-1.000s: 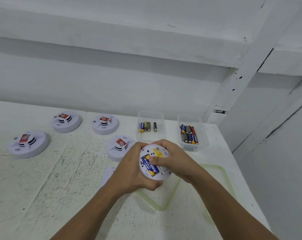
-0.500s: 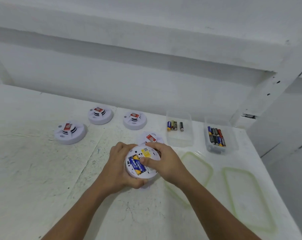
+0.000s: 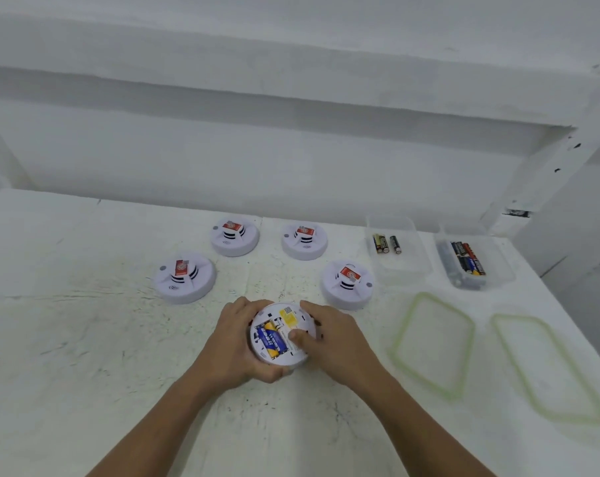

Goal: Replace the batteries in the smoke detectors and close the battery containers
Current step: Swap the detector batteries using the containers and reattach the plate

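Observation:
A white smoke detector (image 3: 281, 352) is held back side up above the table, with its battery bay uncovered and a blue and yellow battery (image 3: 270, 339) lying in it. My left hand (image 3: 235, 346) grips its left rim. My right hand (image 3: 329, 339) holds its right rim, and the thumb presses on the back beside the battery. Several more white detectors, among them one at the left (image 3: 185, 277) and one at the right (image 3: 347, 284), sit face up on the table behind.
Two clear tubs stand at the back right: one (image 3: 400, 266) holds three batteries (image 3: 385, 243), the other (image 3: 498, 270) holds several batteries (image 3: 468, 258). Their green-rimmed lids (image 3: 433, 339) (image 3: 546, 370) lie flat in front. A white wall rises behind the table.
The view has swung left and down, so everything sits further right in the frame. Both hands keep hold of the detector and have lowered it closer to the table.

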